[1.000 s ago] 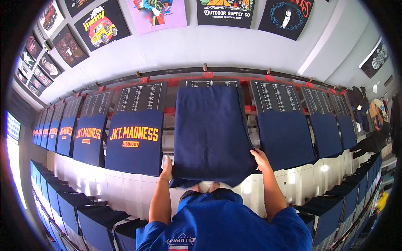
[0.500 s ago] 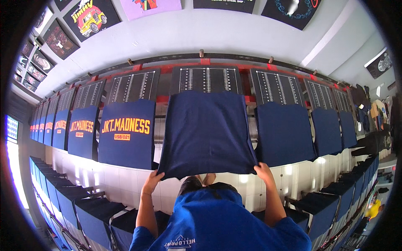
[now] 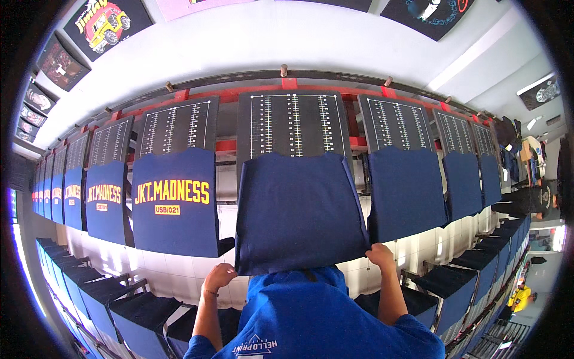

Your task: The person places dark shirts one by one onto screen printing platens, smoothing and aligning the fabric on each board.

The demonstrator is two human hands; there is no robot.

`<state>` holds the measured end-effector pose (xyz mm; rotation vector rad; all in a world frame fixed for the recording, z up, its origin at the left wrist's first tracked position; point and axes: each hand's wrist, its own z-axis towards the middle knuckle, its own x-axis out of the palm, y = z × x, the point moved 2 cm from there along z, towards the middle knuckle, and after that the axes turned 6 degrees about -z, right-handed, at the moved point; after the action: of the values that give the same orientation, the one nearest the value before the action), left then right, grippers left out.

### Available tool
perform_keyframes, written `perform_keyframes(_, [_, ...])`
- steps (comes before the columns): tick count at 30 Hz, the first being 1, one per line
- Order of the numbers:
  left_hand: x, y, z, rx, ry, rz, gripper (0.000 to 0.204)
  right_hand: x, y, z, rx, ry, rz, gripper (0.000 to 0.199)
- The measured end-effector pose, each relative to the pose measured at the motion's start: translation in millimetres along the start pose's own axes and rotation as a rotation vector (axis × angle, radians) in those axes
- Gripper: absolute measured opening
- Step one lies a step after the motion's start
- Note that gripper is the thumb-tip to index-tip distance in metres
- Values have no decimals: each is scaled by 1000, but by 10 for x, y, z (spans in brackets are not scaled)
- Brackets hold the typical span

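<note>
— Long rows of printing boards line this shop, navy shirts pulled over them.
— And at twelve o'clock?
— One plain navy T-shirt, unprinted, draped over its board.
— Hands?
— Left hand and right hand each pinch its hem corners.
— Handling?
— Soft, light, probably stretchy; grip the hem.

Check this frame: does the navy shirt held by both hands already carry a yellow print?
No: the navy shirt on the centre board is plain, unlike its printed left neighbour.

A white wall hung with printed shirts rises above red framing.
</note>
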<state>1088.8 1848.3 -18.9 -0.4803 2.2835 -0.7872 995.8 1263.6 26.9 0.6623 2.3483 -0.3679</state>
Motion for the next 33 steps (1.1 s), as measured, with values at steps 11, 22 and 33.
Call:
perform_keyframes(11, [-1064,-2447,2572,444,-858,278,24,-1870,1849,1411,-475,-1044,169,46])
perform_keyframes(22, [-1063,-2453,2835,437,-692,409,14,-1976,1885,1515,-679,-887,257,20])
perform_keyframes(33, [-1168,-2288,2952,586,-636,381,7,-2013,1938,1598,-745,-1008,393,18])
